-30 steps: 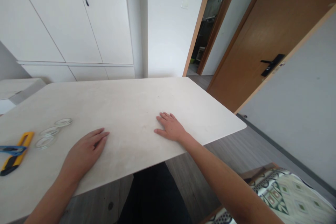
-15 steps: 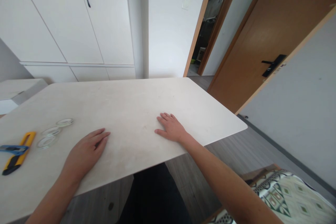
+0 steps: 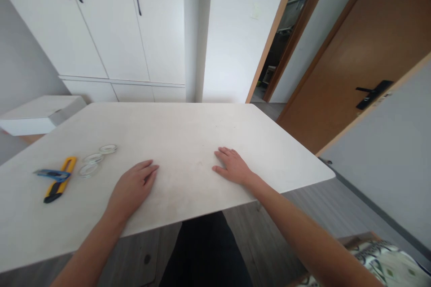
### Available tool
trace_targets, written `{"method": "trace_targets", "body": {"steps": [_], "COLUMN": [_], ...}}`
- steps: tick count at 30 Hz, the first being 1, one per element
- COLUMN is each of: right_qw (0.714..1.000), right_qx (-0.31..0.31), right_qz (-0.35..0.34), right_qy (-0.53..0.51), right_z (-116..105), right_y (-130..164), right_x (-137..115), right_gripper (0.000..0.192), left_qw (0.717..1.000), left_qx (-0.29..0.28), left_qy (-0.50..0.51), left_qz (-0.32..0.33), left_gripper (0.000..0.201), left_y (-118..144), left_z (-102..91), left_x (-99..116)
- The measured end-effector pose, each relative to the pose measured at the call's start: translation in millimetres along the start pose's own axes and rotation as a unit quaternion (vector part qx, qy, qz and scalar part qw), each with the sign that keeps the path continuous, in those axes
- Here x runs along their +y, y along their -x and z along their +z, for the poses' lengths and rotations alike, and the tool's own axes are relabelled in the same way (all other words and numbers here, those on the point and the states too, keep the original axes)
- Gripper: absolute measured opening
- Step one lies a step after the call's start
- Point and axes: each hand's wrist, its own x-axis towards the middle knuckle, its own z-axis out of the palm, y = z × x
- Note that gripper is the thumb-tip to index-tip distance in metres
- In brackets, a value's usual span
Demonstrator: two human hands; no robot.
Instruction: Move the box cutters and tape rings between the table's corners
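My left hand [image 3: 133,187] rests on the white table [image 3: 175,134] with its fingers stretched out and nothing in it. Flat on the tabletop to the right lies my right hand [image 3: 232,166], fingers a little apart, also holding nothing. Left of my left hand are three rolls of clear tape; the nearest to me is one tape roll [image 3: 88,170], partly against another roll [image 3: 93,158], with a third roll [image 3: 108,149] farther back. Beyond them to the left, a blue utility knife [image 3: 53,174] lies across a yellow and black utility knife [image 3: 60,180].
A white box [image 3: 37,112] stands past the table's left edge. White cabinets [image 3: 114,31] line the far wall. On the right are a brown door [image 3: 353,45] and a patterned cushion [image 3: 393,264]. My legs [image 3: 205,251] are below the table's front edge.
The view has turned left, so everything appears farther right and more of the white box shows. Both hands stay in place on the table, and the knives and tape rolls have not moved.
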Motion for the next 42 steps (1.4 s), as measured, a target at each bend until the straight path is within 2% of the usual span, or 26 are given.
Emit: {"method": "trace_targets", "body": {"steps": [4,6,8,11,15,17,19,23,27,30,35,40,42], "right_qw": [0.999,0.999,0.996,0.981,0.958,0.951,0.941,0.919,0.928,0.921,0.911,0.907,0.905], "right_qx": [-0.031,-0.052,-0.066,-0.09,-0.118,-0.136,-0.165,-0.203,-0.192,-0.207,-0.224,-0.306,-0.319], "right_qz": [0.035,0.008,-0.054,-0.156,-0.256,-0.279,-0.294,-0.323,-0.315,-0.33,-0.346,-0.29,-0.28], "right_qy": [0.01,-0.008,-0.035,-0.069,-0.047,-0.008,0.034,0.101,0.055,0.011,0.001,0.003,0.005], "right_z": [-14.8,-20.8,-23.3,-19.3,-4.9,2.8,9.5,16.9,15.8,13.9,14.0,10.1,6.4], "right_y": [-38.7,-70.7,-107.1,-163.2,-227.2,-250.0,-266.2,-284.7,-293.9,-295.9,-290.7,-283.9,-281.9], "right_x": [-23.8,-50.7,-88.3,-157.3,-244.9,-276.5,-297.5,-314.1,-318.0,-323.1,-335.3,-342.0,-342.7], "right_gripper": [0.038,0.033,0.032,0.039,0.063,0.073,0.077,0.062,0.05,0.05,0.048,0.054,0.057], "left_qw": [1.0,1.0,1.0,1.0,0.999,0.999,0.998,0.998,0.998,0.998,0.998,0.996,0.996], "left_qx": [-0.005,-0.007,-0.003,0.005,0.018,0.019,0.016,0.013,0.015,0.012,0.021,0.033,0.032], "left_qy": [0.0,0.002,0.007,0.019,0.037,0.045,0.052,0.058,0.063,0.06,0.062,0.087,0.087], "left_qz": [-0.005,-0.008,-0.01,-0.009,-0.008,-0.009,-0.008,-0.006,-0.018,-0.018,-0.016,-0.011,-0.011], "left_gripper": [0.043,0.04,0.038,0.034,0.03,0.027,0.024,0.019,0.02,0.021,0.018,0.02,0.019], "left_y": [0.4,0.6,0.9,1.8,2.1,1.6,1.0,0.4,0.5,0.6,1.1,0.7,0.4], "left_z": [-3.6,-5.6,-7.1,-8.3,-9.5,-10.5,-11.2,-10.0,-8.3,-9.5,-10.5,-7.5,-7.2], "left_x": [7.7,10.5,12.1,13.3,14.4,15.2,15.6,15.0,14.6,15.5,16.0,14.4,14.2]}}
